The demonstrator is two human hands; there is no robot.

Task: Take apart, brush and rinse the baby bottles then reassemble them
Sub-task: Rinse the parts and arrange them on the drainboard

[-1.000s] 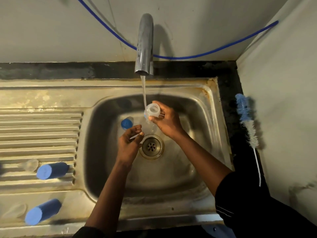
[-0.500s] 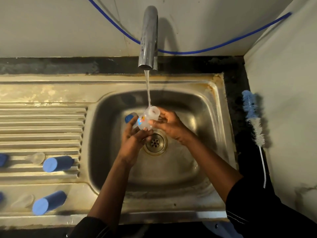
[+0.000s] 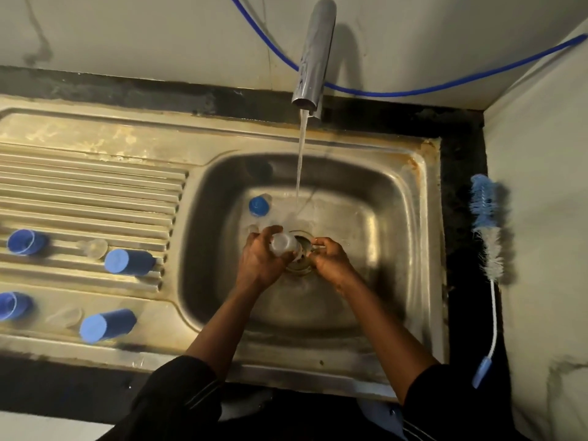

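Steel sink [image 3: 222,135], ribbed drainboard [image 3: 89,192] at left. Faucet [image 3: 313,52] runs water stream [image 3: 300,154] into basin, landing just behind hands. Bottle brush [image 3: 486,224] lies on dark counter [image 3: 461,160] right of sink. Left hand [image 3: 259,262] wraps clear baby bottle [image 3: 283,243], held sideways over drain [image 3: 299,269]. Right hand [image 3: 331,259] has curled fingertips at bottle's neck end; pinching or only touching, cannot tell. Four blue caps [image 3: 129,261] and two clear nipples [image 3: 94,248] lie on drainboard. Fifth blue cap [image 3: 259,205] sits in basin.

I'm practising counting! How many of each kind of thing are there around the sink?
Blue bottle parts: 5
Clear teats on the draining board: 2
Clear bottle: 1
Bottle brush: 1
Total: 9
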